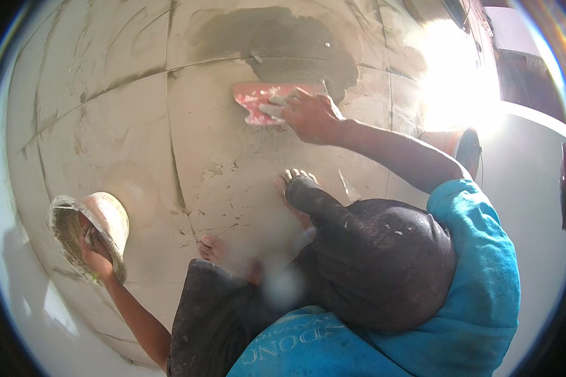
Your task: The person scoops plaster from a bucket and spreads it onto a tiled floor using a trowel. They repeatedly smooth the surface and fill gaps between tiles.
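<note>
My right hand (311, 116) grips a flat red grout spreader (248, 100) smeared with pale paste, its blade on the tiled floor. A wet, dark grey patch of grout (295, 47) lies just beyond it. At the left, my left hand (95, 248) reaches over the rim into a dirty, pale bucket (114, 217) caked with dried material. Its fingers are curled, and what they hold inside, if anything, is hidden.
Large beige tiles (116, 125) with dark joints and smears cover the floor. My bare feet (214, 247) stand near the middle. Another bucket (466, 154) is at the right, by a pale wall (522, 182). Strong sunlight glares at upper right.
</note>
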Motion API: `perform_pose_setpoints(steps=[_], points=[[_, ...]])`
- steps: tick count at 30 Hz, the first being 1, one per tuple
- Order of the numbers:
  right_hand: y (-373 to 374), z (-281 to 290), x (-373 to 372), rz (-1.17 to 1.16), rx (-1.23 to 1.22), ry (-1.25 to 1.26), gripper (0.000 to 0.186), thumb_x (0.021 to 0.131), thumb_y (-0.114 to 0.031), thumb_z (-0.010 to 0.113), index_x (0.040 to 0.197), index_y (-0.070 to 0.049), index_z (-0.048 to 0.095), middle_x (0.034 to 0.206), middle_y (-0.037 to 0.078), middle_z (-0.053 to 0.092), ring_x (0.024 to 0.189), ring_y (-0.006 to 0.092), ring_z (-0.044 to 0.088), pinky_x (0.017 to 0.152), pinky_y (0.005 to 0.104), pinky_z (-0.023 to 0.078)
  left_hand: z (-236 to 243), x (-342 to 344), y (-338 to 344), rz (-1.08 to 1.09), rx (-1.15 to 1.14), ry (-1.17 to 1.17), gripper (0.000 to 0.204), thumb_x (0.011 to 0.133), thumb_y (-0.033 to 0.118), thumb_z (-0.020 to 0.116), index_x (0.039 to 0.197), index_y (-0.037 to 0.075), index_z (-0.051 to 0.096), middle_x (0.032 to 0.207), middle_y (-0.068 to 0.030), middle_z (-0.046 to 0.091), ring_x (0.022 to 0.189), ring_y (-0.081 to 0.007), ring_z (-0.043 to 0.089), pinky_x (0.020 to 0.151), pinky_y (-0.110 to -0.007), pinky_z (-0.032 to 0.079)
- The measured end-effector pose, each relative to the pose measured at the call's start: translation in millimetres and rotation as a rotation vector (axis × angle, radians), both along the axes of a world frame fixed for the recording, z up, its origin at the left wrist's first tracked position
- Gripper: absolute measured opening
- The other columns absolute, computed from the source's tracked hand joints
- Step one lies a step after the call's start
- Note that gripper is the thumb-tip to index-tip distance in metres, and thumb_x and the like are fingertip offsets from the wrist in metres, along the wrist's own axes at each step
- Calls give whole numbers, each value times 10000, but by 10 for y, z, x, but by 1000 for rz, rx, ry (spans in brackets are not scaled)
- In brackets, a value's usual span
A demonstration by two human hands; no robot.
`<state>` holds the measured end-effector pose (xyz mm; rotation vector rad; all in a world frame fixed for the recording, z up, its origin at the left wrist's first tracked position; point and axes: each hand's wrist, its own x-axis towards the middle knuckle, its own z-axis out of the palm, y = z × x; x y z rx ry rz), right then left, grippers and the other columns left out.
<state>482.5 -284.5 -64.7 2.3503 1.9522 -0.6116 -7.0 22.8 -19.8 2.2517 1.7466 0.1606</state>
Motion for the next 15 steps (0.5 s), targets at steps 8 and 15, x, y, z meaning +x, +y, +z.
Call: perform_pose_setpoints(steps=[8, 15], points=[[445, 71, 334, -46, -162, -148, 555, 845, -106, 557, 1366, -259, 441, 1237, 64, 571, 1151, 241, 546, 820, 405, 546, -108, -28, 2, 7, -46, -114, 359, 935, 252, 565, 1199, 8, 580, 1151, -134, 644, 1037, -253, 607, 911, -352, 433], [891, 259, 1174, -317, -50, -202, 364, 825, -184, 548, 1185, -164, 598, 1046, 119, 653, 985, 303, 627, 784, 458, 508, 94, 41, -102, -4, -18, 5, 337, 942, 244, 553, 1196, 24, 581, 1138, -142, 642, 1037, -264, 602, 910, -363, 427]])
